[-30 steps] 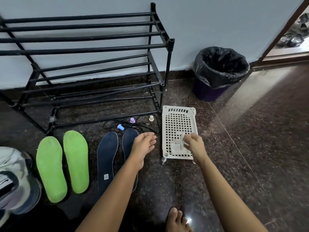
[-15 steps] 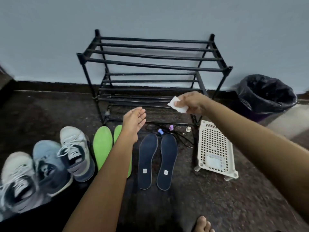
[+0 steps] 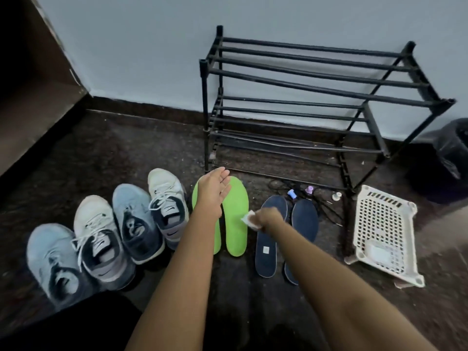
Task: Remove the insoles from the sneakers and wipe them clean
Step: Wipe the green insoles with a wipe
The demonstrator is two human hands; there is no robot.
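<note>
Two green insoles [image 3: 236,219] lie side by side on the dark floor, with two navy insoles [image 3: 267,252] to their right. Several sneakers [image 3: 167,206] stand in a row to the left. My left hand [image 3: 214,190] hovers flat and open over the left green insole. My right hand [image 3: 266,219] pinches a white wipe [image 3: 249,219] just above the gap between the right green insole and the left navy insole.
A black metal shoe rack [image 3: 316,110] stands against the wall. A white perforated tray [image 3: 385,234] with a wipe pack lies at the right, beside a black-lined bin [image 3: 450,158]. Small caps and a black cord [image 3: 309,191] lie near the rack's foot.
My right hand took a wipe from the tray, lifted it, then came down to the insoles. The view swung left, showing the sneakers. My left hand moved over the green insoles.
</note>
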